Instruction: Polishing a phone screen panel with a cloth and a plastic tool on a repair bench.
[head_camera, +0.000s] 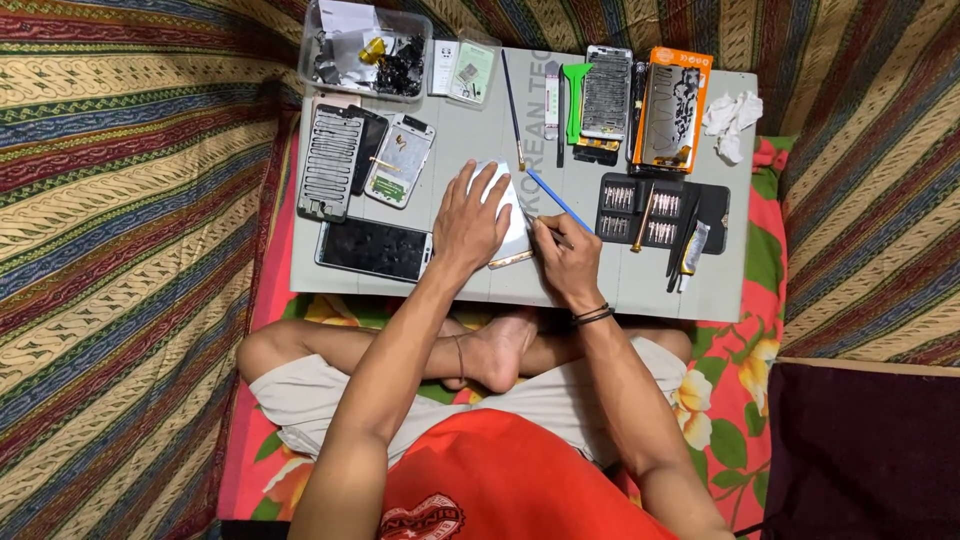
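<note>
while left hand (468, 222) pins phone (508, 215), right hand (566, 262) grips tool (558, 200).

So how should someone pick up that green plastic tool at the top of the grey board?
Grip the green tool by its narrow lower shaft, coming from its left side. The wide head points away from the person, and a phone part lies close on its right, leaving less finger room there.

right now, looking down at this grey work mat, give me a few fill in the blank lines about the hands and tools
1. The left hand presses flat on a white phone back panel, while the right hand holds a thin ____ tool.
2. The dark phone screen lies to the ____ of the left hand.
3. The green plastic pry tool lies at the grey work mat's ____ edge.

Missing: blue; left; far
</note>
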